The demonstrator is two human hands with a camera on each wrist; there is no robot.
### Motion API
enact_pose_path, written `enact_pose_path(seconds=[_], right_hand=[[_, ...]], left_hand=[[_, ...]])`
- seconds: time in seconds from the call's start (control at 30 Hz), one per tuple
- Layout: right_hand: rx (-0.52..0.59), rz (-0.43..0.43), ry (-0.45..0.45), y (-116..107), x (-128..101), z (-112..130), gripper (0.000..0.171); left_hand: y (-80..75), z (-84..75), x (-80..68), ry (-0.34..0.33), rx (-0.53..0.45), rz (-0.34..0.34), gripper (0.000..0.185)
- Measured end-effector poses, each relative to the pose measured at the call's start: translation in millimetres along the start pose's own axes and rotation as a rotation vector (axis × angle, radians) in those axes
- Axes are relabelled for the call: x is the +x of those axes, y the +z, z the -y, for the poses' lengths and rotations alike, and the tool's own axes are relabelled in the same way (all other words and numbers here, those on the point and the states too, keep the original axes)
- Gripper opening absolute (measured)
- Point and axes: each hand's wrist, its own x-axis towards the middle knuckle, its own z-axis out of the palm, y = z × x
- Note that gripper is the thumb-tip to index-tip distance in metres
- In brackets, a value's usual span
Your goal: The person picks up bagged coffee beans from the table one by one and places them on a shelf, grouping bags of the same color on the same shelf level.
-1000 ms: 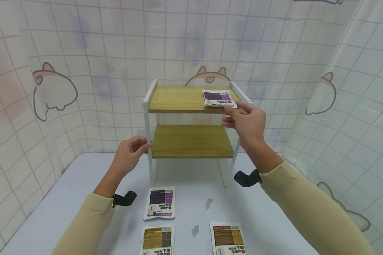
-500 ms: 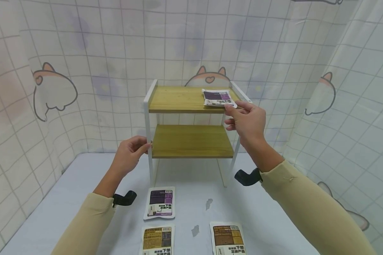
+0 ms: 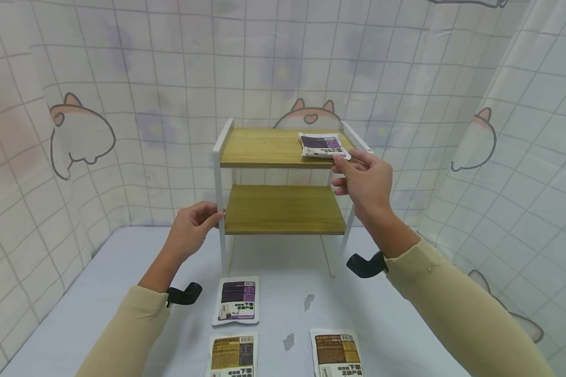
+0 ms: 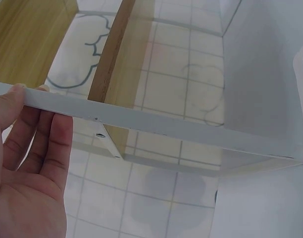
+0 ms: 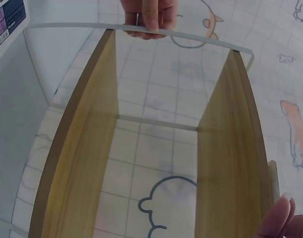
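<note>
A small two-tier rack with wooden shelves (image 3: 283,209) and a white frame (image 3: 219,183) stands on the white cloth. My left hand (image 3: 188,230) pinches its left front post, thumb in front and fingers behind, as the left wrist view shows with the post (image 4: 57,103). On the right of the top shelf (image 3: 259,144) lies a flat white pouch (image 3: 323,145) with a purple label. My right hand (image 3: 369,180) pinches its front right corner between thumb and index finger; the other fingers curl below the shelf edge. In the right wrist view the fingertips (image 5: 282,208) meet the pouch's pale edge (image 5: 273,178).
On the cloth (image 3: 137,272) before the rack lie another purple pouch (image 3: 236,300), a yellow-brown pouch (image 3: 232,356) and an orange-brown pouch (image 3: 337,353). Two grey patches mark the cloth between them. A grid-patterned curtain (image 3: 184,78) with cartoon animals hangs behind and at both sides.
My right hand's lower fingers have shifted slightly right. The left hand, the rack and the pouches have stayed in place.
</note>
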Motion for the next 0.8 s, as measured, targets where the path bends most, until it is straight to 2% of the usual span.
enact_pose_path(seconds=[0.23, 0.43, 0.57, 0.8], right_hand=[[0.025, -0.015, -0.043, -5, -9, -2, 0.061], [0.100, -0.021, -0.112, -14, -23, -7, 0.058], [0.123, 0.011, -0.145, -17, -35, -15, 0.055], [0.099, 0.083, -0.130, -12, -56, -37, 0.046]], left_hand=[[-0.5, -0.8, -1.4, -0.018, -0.001, -0.002, 0.034], [-0.7, -1.9, -1.4, -0.014, -0.002, -0.005, 0.033], [-1.0, -2.5, -1.3, -0.006, -0.006, -0.006, 0.033], [-1.0, -1.1, -0.6, 0.009, -0.003, -0.013, 0.033]])
